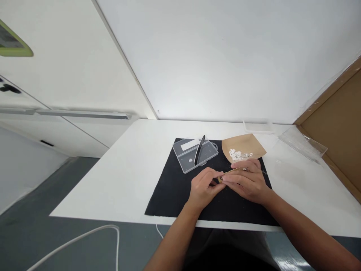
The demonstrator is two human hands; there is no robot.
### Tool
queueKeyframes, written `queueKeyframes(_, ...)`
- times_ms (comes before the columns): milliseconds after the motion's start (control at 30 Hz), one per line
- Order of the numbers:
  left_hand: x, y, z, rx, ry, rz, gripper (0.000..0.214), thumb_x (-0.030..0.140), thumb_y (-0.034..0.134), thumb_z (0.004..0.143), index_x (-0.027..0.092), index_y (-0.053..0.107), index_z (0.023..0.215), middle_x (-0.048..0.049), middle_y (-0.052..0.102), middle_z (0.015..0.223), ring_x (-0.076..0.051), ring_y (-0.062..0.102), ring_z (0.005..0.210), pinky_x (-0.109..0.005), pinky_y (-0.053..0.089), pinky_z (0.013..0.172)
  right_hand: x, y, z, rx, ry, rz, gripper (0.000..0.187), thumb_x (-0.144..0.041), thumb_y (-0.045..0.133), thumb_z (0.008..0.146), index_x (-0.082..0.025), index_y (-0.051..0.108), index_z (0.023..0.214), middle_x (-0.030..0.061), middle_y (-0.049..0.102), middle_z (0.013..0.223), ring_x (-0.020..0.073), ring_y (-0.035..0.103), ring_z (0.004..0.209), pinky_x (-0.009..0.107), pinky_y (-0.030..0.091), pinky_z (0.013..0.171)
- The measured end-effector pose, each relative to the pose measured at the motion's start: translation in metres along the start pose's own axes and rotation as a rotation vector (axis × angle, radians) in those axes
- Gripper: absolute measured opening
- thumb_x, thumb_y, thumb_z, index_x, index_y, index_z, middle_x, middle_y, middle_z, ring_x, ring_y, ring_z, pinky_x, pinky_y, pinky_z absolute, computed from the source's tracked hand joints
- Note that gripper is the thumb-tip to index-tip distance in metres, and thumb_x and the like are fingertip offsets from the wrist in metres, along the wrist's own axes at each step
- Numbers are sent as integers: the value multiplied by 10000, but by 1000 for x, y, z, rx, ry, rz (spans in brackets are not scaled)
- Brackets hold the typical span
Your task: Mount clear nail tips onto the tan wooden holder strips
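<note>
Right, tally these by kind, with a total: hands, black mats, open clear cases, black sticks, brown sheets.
Hands: 2 (left hand, right hand)
Black mat: 1
Open clear case: 1
Black stick: 1
Brown sheet: 1
Total: 6

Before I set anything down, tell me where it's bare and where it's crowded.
Bare: the table left of the mat, the widest patch, and the mat's near-left corner, nearer than the case and left of the left hand. Crowded: mid-mat to its far right, where case, paper and right hand sit close.
</note>
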State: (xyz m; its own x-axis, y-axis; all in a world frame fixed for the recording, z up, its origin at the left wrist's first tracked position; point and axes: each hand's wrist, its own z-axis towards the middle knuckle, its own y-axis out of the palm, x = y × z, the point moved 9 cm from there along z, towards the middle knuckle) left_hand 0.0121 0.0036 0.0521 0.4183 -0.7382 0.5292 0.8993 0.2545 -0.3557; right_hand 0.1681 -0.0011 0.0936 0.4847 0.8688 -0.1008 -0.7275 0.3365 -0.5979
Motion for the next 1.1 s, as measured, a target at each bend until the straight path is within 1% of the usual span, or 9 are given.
queueKeyframes(100,1,1,-1,-11,11,13,199,200,803,955,182,722,1136,-37,721,881,-121,692,742,-170,635,580,-2,2,0,-32,-39,-16,222,-171,845,927,-313,757,1074,-82,853,968,201,744,1065,405,440,932)
queueKeyframes(233,4,2,-1,-16,26,36,200,201,793,964,181,715,1147,-36,711,872,-120,684,733,-180,636,591,-4,4,0,-57,-68,-22,258,-147,836,921,-333,760,1083,-108,849,992,186,739,1044,400,455,939)
queueKeyframes(433,5,-1,-1,7,27,51,210,237,796,973,181,715,1158,-38,708,875,-122,681,735,-194,641,609,-3,5,2,-69,-40,8,187,-229,845,934,-338,770,1065,-98,846,1012,190,725,1073,399,486,943)
queueKeyframes(567,4,-2,-1,11,14,49,232,259,819,958,182,718,1152,-37,715,877,-124,692,742,-188,639,600,1,1,3,-30,-16,81,156,-204,828,941,-328,761,1009,-74,851,997,216,731,1100,417,518,940)
queueKeyframes(667,4,-3,-2,21,17,63,223,241,814,961,180,724,1156,-46,724,908,-120,701,751,-180,635,595,1,-1,3,-6,-18,91,202,-169,828,931,-318,766,1052,-56,852,981,215,731,1114,412,532,941)
queueKeyframes(767,4,-2,-1,24,17,51,225,260,819,957,173,733,1146,-47,728,901,-120,704,742,-182,636,594,1,-2,3,10,-12,108,206,-164,820,939,-322,767,1061,-60,854,963,208,745,1060,406,546,909)
queueKeyframes(833,4,-2,-1,22,9,47,221,267,821,955,179,737,1139,-44,739,894,-123,714,741,-186,638,596,4,-2,3,32,25,126,188,-181,828,939,-326,765,1040,-60,854,931,213,757,1004,410,555,866)
queueKeyframes(933,6,-2,0,32,11,47,202,238,817,952,188,740,1132,-44,754,901,-126,728,740,-188,638,592,7,-1,1,47,54,116,162,-215,845,936,-324,765,1025,-53,849,890,220,765,965,418,548,844)
queueKeyframes(1100,7,-3,-1,56,12,38,205,201,800,951,199,732,1145,-52,778,953,-137,757,778,-191,649,595,9,6,-2,49,76,86,183,-208,876,907,-318,779,1017,-60,833,863,208,754,1005,409,512,892)
